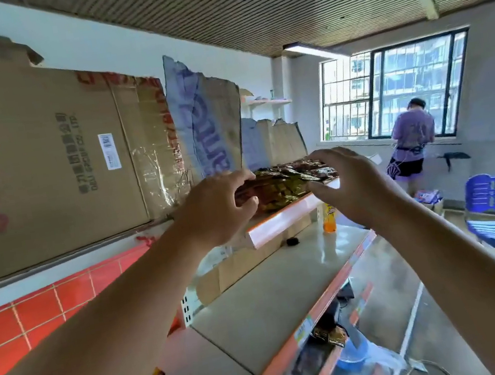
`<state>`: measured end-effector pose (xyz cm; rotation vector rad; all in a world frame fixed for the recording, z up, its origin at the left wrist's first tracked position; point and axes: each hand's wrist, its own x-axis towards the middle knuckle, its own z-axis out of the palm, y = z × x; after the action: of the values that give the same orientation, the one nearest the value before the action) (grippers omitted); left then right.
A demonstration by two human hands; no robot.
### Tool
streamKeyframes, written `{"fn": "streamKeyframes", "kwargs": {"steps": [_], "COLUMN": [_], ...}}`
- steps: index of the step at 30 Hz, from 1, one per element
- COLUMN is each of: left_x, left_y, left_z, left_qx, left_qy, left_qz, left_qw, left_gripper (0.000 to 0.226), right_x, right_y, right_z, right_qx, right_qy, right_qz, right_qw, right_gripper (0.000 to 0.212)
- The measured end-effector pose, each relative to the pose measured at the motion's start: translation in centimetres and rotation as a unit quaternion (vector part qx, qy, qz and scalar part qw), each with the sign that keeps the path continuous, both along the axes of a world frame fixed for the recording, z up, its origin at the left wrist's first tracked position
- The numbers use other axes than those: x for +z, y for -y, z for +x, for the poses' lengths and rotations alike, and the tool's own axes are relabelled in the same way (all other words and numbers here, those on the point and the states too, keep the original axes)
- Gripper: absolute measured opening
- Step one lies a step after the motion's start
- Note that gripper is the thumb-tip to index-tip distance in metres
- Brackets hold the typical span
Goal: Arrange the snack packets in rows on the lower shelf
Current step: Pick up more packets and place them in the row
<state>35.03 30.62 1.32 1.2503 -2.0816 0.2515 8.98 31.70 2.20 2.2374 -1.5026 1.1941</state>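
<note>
On the upper shelf (280, 221) the left hand (217, 208) grips one end of the snack packets (285, 187), while the right hand (349, 184) hovers spread and empty beside them and should clasp the far end before lifting.

Two uncovered limbs of the wearer are shown: the left forearm (99, 324) with the left hand (219, 212), and the right forearm (479, 264) with the right hand (354, 185). Each is seen bare from fingertips to the edge of view.

Left hand (220, 207) hides near end of snack packets (284, 184); print too blurred to read. Right hand (349, 181) covers top of orange bottle (329, 221). Cardboard box (33, 156) cut off @ left edge.
</note>
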Motion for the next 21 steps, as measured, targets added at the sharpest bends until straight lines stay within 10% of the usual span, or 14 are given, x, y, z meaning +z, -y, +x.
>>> {"fn": "streamKeyframes", "kwargs": {"steps": [21], "left_x": [-2.2], "left_y": [21.2], "left_z": [1.0], "left_qx": [0.053], "left_qy": [-0.039], "left_qz": [0.062], "left_qw": [0.996], "left_gripper": [0.029], "right_x": [0.9], "right_y": [22.7], "right_z": [6.1], "right_qx": [0.06], "right_qy": [-0.154], "right_qz": [0.071], "right_qw": [0.984], "right_gripper": [0.037]}}
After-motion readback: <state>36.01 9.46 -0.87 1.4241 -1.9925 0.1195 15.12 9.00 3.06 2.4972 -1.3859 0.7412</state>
